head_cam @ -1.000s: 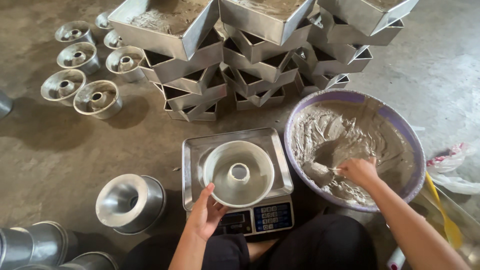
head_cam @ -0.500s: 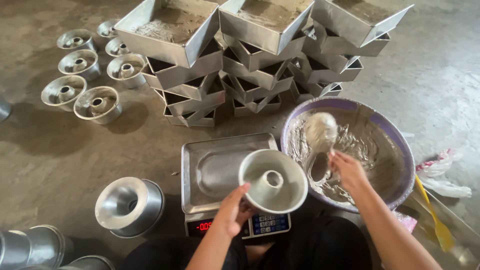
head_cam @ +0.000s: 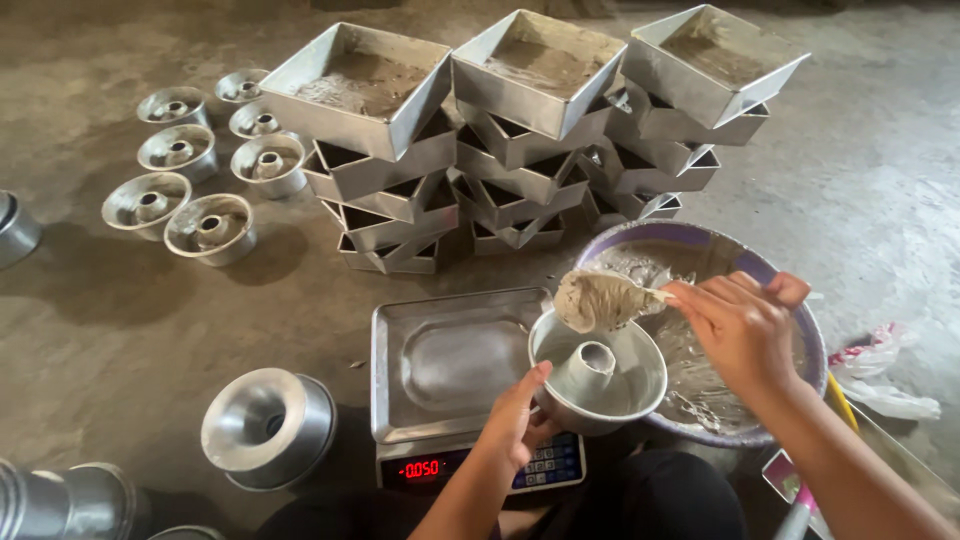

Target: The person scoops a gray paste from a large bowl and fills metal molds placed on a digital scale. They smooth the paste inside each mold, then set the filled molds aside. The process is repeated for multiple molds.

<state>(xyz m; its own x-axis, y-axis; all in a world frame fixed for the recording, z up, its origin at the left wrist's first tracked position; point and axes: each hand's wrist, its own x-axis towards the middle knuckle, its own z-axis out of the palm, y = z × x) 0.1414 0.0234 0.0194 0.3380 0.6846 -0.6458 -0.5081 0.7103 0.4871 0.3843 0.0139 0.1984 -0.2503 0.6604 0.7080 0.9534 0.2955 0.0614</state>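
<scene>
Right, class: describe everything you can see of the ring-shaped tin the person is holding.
The ring tin is round, of dull silvery metal, with a raised hollow cone at its centre. It looks empty inside. The left hand grips its near rim and holds it tilted slightly, off the scale's tray and against the edge of the purple bowl. Just above its far rim, the right hand holds a spoon heaped with grey batter.
</scene>
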